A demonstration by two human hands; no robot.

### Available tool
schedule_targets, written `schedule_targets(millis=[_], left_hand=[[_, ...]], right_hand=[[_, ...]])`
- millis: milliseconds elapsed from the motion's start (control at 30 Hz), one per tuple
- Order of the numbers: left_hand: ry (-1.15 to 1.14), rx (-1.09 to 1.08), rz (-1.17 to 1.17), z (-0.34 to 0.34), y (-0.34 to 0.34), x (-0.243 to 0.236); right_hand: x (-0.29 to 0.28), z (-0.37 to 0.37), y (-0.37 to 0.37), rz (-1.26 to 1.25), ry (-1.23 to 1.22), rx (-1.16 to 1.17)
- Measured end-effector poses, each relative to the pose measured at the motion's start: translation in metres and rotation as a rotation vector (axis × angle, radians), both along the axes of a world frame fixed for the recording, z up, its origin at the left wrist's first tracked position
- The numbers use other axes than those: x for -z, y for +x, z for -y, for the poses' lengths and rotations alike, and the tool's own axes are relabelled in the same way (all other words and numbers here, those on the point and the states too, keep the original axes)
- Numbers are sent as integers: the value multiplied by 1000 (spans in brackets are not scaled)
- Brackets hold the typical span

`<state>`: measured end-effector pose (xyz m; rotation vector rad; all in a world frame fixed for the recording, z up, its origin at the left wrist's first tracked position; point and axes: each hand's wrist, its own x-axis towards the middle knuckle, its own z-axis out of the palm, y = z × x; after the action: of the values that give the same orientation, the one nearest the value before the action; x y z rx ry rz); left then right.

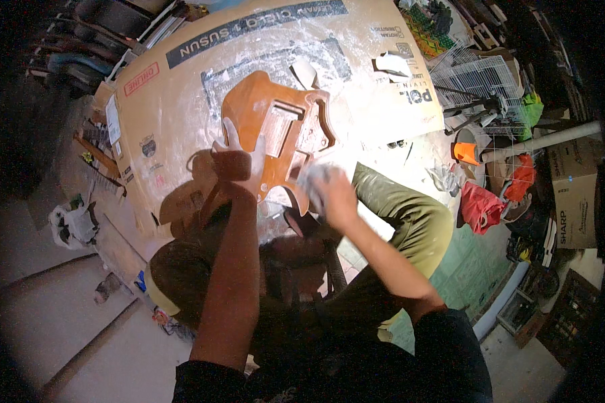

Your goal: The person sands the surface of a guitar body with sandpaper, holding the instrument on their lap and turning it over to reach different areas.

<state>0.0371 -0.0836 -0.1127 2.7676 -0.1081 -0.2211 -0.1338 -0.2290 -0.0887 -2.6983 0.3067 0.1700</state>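
Note:
An orange-brown wooden electric guitar body [247, 107] with routed cavities lies tilted over my lap and the cardboard. My left hand [240, 160] is in shade and grips its left edge, with fingers along the side and the wrist beneath. At its lower right horn, my right hand [335, 196] is closed, slightly smeared by motion. In those fingers is a greyish-white piece that looks like sandpaper [309, 178], against the wood near the small cavity. Pale dust coats my left hand and the surface around the body.
A large printed cardboard sheet [171, 101], dusted white, spreads under the work. Two pale torn sheets [304, 74] lie on it. To the right are a white wire cage [480, 84], an orange cup-like object [465, 153], a red bag [481, 208] and a cardboard box [575, 201].

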Motion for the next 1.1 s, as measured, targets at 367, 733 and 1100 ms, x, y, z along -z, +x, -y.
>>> schedule_targets(millis=[367,733,1100], left_hand=[[6,12,104,4,-1,11],[-20,-18,197,2,5,23],[85,5,153,5,-1,16]], right_hand=[[5,19,29,352,24,114],[-4,15,31,294,67,152],[8,-10,3,131,41,156]])
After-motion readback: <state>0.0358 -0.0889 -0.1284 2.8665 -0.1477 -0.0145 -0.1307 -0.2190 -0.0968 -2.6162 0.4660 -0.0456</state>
